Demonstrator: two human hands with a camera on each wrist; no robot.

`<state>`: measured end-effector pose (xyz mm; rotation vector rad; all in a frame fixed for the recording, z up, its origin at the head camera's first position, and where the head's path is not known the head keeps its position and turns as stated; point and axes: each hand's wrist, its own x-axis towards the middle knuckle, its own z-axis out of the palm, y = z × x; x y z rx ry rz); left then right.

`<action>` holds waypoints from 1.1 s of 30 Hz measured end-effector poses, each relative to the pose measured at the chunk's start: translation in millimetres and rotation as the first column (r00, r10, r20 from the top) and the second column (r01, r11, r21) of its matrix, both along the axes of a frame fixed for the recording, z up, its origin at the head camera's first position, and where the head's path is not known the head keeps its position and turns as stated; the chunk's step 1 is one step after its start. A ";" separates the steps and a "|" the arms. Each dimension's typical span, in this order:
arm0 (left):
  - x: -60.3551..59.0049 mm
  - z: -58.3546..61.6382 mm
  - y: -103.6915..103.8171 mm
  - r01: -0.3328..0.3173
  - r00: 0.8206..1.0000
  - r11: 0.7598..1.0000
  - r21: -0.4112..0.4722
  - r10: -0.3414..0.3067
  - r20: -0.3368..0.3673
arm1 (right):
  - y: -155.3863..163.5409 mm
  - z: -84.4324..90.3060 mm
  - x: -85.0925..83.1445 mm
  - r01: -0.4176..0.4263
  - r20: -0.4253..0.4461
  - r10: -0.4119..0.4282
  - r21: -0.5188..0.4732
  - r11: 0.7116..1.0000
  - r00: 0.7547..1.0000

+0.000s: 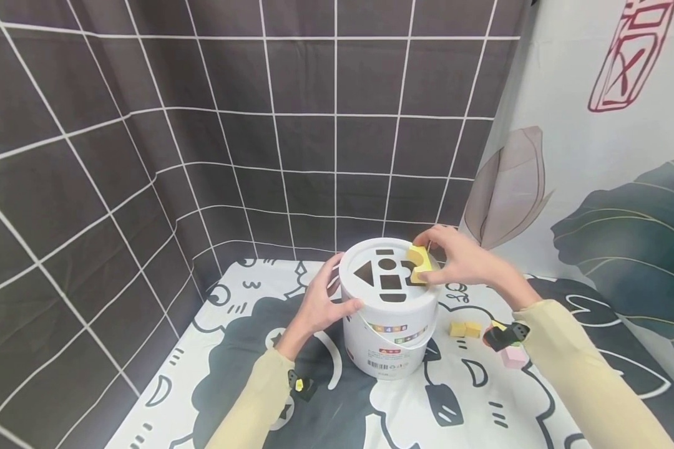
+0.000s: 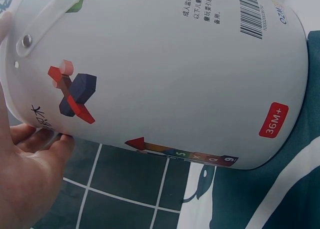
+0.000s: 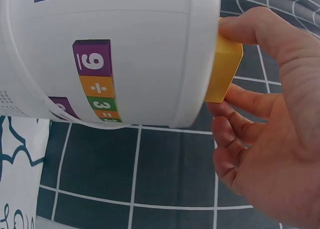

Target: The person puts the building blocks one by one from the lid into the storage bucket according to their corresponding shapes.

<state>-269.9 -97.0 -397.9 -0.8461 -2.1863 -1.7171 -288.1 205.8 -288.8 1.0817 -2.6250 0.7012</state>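
Observation:
A white bucket (image 1: 390, 340) stands upright, its lid (image 1: 359, 293) cut with several shaped holes, among them a triangle, a circle and a square. My left hand (image 1: 320, 305) holds the bucket's left side near the rim, thumb toward the front and fingers around the back. My right hand (image 1: 457, 257) pinches a yellow arch-shaped block (image 1: 423, 267) between thumb and fingers at the lid's right edge, overlapping a dark hole there. In the right wrist view the yellow block (image 3: 226, 64) sits right at the lid's edge, thumb on one end and a finger on the other.
On the patterned cloth (image 1: 393, 415) to the bucket's right lie yellow blocks (image 1: 464, 329) and a pink block (image 1: 513, 357), partly behind the right wrist. A dark gridded curtain (image 1: 303, 143) hangs close behind the bucket. The bucket's handle (image 1: 421, 343) hangs down in front.

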 end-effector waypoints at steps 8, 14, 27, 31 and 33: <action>0.9 -0.2 1.1 -0.023 1.000 1.000 -0.010 0.023 0.004 | -5.4 -4.2 -3.2 0.038 0.055 -0.040 0.054 0.998 0.998; 0.8 1.0 1.3 -0.026 1.000 1.000 -0.013 0.026 0.003 | -6.8 -5.9 -2.5 0.046 0.058 -0.050 0.067 0.997 0.997; 0.1 0.9 -0.2 0.014 1.000 1.000 -0.002 -0.014 0.007 | 11.7 -12.8 2.4 -0.018 -0.089 0.003 -0.171 0.985 0.996; -0.5 0.9 -0.5 0.024 1.000 1.000 -0.003 -0.024 0.012 | 26.0 -20.6 9.3 0.052 -0.085 -0.071 -0.216 0.975 0.994; 0.3 2.5 -0.6 0.027 1.000 1.000 -0.003 -0.027 0.014 | 33.1 -25.0 12.7 0.081 -0.068 -0.099 -0.232 0.969 0.993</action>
